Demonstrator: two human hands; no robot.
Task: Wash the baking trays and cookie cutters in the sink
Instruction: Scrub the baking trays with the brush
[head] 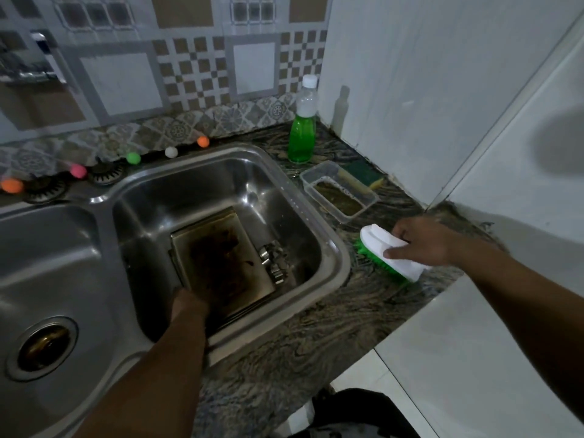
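— What is in the shiny steel sink (294, 197)?
— A square metal baking tray (221, 260), dark and dirty, with small shiny cookie cutters (272, 260) just right of it.
— And the hands?
— The left hand (192, 303) is on the tray's near edge. It is dark there, so I cannot tell how its fingers lie. The right hand (420, 240) has fingers curled round a white brush (388, 252) with green bristles, on the swirly stone bench (316, 339).
— Anything far off?
— A clear bottle (302, 128) of green soap.

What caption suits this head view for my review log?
Left hand holds a dirty baking tray in the sink while right hand grips the scrubbing brush on the counter.
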